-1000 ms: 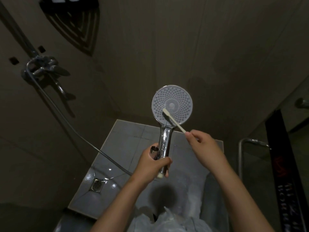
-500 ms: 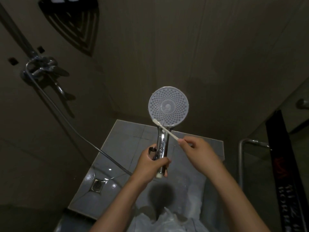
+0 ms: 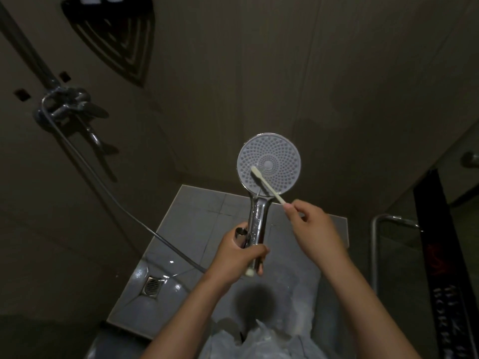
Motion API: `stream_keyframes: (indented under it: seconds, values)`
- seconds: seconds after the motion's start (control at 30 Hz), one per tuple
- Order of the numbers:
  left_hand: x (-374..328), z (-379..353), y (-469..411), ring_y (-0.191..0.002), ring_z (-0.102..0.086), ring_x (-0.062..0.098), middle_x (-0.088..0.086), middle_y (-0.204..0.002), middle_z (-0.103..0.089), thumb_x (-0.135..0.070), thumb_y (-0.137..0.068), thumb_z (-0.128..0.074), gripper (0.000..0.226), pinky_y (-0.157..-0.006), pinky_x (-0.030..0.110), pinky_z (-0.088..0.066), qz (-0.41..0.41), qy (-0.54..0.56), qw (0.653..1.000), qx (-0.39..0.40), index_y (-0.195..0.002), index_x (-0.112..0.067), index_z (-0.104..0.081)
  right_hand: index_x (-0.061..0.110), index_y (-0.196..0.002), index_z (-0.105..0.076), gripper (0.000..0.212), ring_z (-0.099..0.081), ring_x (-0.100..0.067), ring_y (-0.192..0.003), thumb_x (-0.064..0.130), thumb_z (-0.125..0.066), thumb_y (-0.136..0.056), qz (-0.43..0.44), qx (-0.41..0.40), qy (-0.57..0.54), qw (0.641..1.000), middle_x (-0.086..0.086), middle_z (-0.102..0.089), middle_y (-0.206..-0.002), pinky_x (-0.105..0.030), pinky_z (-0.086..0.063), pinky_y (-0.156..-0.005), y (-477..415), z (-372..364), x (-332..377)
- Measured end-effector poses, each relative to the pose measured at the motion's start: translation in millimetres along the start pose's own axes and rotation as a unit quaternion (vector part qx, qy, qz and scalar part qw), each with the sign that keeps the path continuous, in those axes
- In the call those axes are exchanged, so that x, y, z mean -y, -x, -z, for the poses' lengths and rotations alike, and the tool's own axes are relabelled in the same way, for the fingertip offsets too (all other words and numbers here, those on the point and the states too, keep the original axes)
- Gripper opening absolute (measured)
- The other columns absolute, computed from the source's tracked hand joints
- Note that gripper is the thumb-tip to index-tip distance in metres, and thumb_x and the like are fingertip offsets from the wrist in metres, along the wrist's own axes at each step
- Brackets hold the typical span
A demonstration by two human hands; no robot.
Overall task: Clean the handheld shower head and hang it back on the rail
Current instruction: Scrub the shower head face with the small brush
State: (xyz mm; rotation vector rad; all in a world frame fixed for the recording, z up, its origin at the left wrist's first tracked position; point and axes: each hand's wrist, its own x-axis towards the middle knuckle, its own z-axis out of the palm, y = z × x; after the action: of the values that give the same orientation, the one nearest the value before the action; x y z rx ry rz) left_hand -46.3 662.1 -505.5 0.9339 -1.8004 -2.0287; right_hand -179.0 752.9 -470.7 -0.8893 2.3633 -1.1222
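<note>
The chrome handheld shower head (image 3: 269, 164) is held upright in front of me, its round white nozzle face turned toward me. My left hand (image 3: 237, 255) grips its chrome handle near the lower end. My right hand (image 3: 311, 229) pinches the end of a pale toothbrush (image 3: 267, 183), whose bristle end lies on the lower left of the nozzle face. The grey hose (image 3: 108, 200) runs from the handle across to the wall mixer (image 3: 64, 104) at the upper left. The rail (image 3: 23, 45) rises from the mixer toward the top left corner.
A dark corner shelf (image 3: 116, 40) hangs on the wall at the upper left. The grey tiled floor (image 3: 197, 224) has a square drain (image 3: 153, 285) at its lower left. A chrome bar (image 3: 375, 242) and a dark hanging towel (image 3: 445, 268) are at the right.
The brush tip went from the middle of the nozzle face down to its lower edge, then back up onto the lower left of the face. My left hand kept its hold on the handle.
</note>
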Motion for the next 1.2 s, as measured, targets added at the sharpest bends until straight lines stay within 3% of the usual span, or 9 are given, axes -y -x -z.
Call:
stream_keyframes:
  seconds: [0.17, 0.33, 0.47, 0.57, 0.7, 1.0, 1.2]
  values:
    - [0, 0, 0, -0.044, -0.055, 0.022, 0.007, -0.062, -0.057, 0.004, -0.078, -0.065, 0.026, -0.045, 0.027, -0.047, 0.001, 0.006, 1.0, -0.002, -0.098, 0.005, -0.049, 0.02, -0.083, -0.061, 0.032, -0.059, -0.023, -0.074, 0.045, -0.044, -0.093, 0.014, 0.028, 0.045, 0.998, 0.002, -0.059, -0.069, -0.039, -0.048, -0.068, 2, -7, 3]
    - [0, -1, 2, -0.042, -0.055, 0.021, 0.009, -0.062, -0.058, 0.004, -0.078, -0.064, 0.023, -0.042, 0.023, -0.044, 0.01, 0.013, 1.0, -0.011, -0.096, -0.002, -0.052, 0.02, -0.084, -0.063, 0.032, -0.059, -0.02, -0.075, 0.044, -0.044, -0.094, 0.021, 0.044, 0.053, 0.997, 0.0, -0.062, -0.073, -0.04, -0.049, -0.07, 4, -3, 5]
    - [-4, -1, 3, -0.042, -0.054, 0.019, 0.016, -0.066, -0.055, 0.006, -0.079, -0.063, 0.023, -0.039, 0.019, -0.041, 0.002, 0.025, 1.0, -0.013, -0.099, 0.002, -0.051, 0.019, -0.072, -0.061, 0.031, -0.052, -0.013, -0.064, 0.037, -0.049, -0.094, 0.037, 0.065, -0.001, 0.997, 0.003, -0.055, -0.063, -0.032, -0.041, -0.059, 5, 2, 11]
    - [-5, -1, 1, -0.039, -0.053, 0.02, 0.015, -0.062, -0.052, 0.008, -0.079, -0.062, 0.024, -0.038, 0.019, -0.04, -0.007, 0.021, 1.0, -0.016, -0.097, 0.01, -0.047, 0.018, -0.062, -0.047, 0.036, -0.038, -0.009, -0.053, 0.031, -0.048, -0.096, 0.043, -0.009, -0.063, 0.997, 0.004, -0.041, -0.056, -0.029, -0.029, -0.052, 4, 10, 16]
    - [-5, -2, 0, -0.041, -0.054, 0.02, 0.011, -0.062, -0.054, 0.006, -0.079, -0.063, 0.025, -0.04, 0.021, -0.043, -0.008, 0.013, 1.0, -0.002, -0.098, 0.01, -0.047, 0.02, -0.062, -0.044, 0.038, -0.042, -0.012, -0.053, 0.035, -0.043, -0.097, 0.024, -0.066, -0.01, 0.997, 0.003, -0.045, -0.055, -0.028, -0.029, -0.049, 2, 13, 15]
    - [-1, -4, 1, -0.041, -0.053, 0.019, 0.009, -0.06, -0.051, 0.011, -0.076, -0.062, 0.024, -0.041, 0.025, -0.046, -0.016, -0.005, 1.0, 0.0, -0.079, -0.006, -0.046, 0.029, -0.064, -0.046, 0.033, -0.051, -0.017, -0.064, 0.038, -0.044, -0.096, 0.02, -0.002, 0.012, 1.0, 0.005, -0.049, -0.059, -0.034, -0.041, -0.06, 0, -8, 9]
    - [0, -5, 1, -0.04, -0.053, 0.02, 0.008, -0.058, -0.053, 0.012, -0.077, -0.061, 0.021, -0.04, 0.024, -0.044, -0.015, -0.001, 1.0, -0.009, -0.084, -0.003, -0.048, 0.026, -0.064, -0.051, 0.034, -0.049, -0.014, -0.064, 0.042, -0.046, -0.093, 0.039, 0.042, 0.018, 0.998, 0.006, -0.047, -0.056, -0.036, -0.042, -0.062, 1, -11, 9]
